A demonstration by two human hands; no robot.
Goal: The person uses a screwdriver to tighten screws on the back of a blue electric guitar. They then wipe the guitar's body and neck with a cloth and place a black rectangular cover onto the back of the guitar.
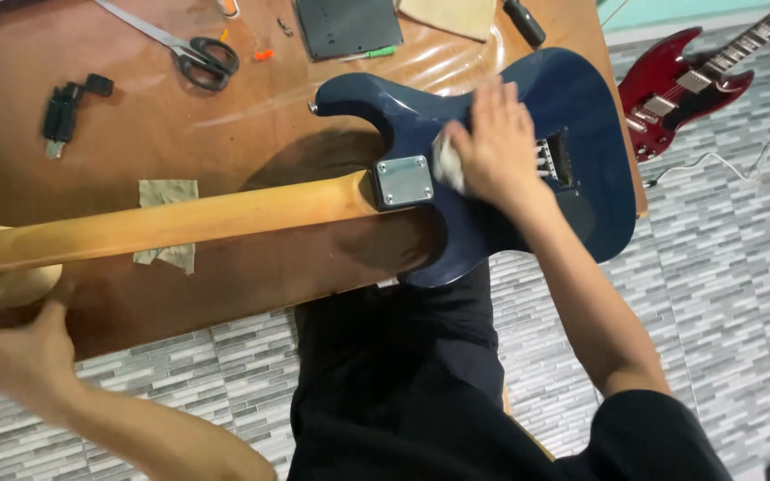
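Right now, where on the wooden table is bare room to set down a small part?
Bare wood lies between the black clip, the scissors and the paper scrap above the guitar neck. The far edge is crowded: black plate, green tool. The blue guitar body fills the right end.

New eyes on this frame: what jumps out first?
A dark blue electric guitar lies face down across the wooden table, its pale neck running left. The right hand presses a small cloth on its back; the left hand grips near the headstock. A red guitar lies on the floor, top right.
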